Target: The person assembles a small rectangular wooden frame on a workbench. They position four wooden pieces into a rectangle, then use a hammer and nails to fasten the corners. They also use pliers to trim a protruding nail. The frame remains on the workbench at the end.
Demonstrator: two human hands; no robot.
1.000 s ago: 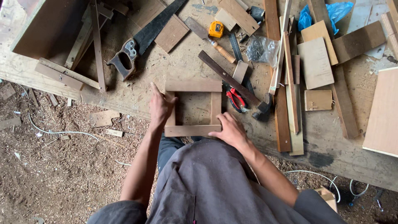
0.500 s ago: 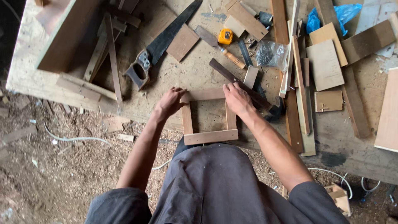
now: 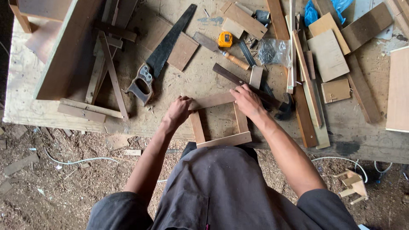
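The left hand point(image 3: 178, 111) and the right hand point(image 3: 247, 101) are now both pressing on the far corners of the small wooden frame point(image 3: 219, 121), whereas a second ago the left was at the frame's left side and the right down at its near bar; the frame itself is lying closer to the near edge of the tabletop point(image 3: 51, 113) than it was. Judging from this, the person is squaring or seating the top bar against the two side bars. Each hand is curled narrowly over its corner, fingers clamping wood rather than spread flat. The frame is sitting flat just in front of the person's body. Around it, a handsaw point(image 3: 159, 55) is lying to the far left, a yellow tape measure point(image 3: 225, 39) beyond, and a hammer point(image 3: 255, 89) (its head just beside the right wrist) is crowding the frame's right corner, alongside long slats point(image 3: 304, 81).
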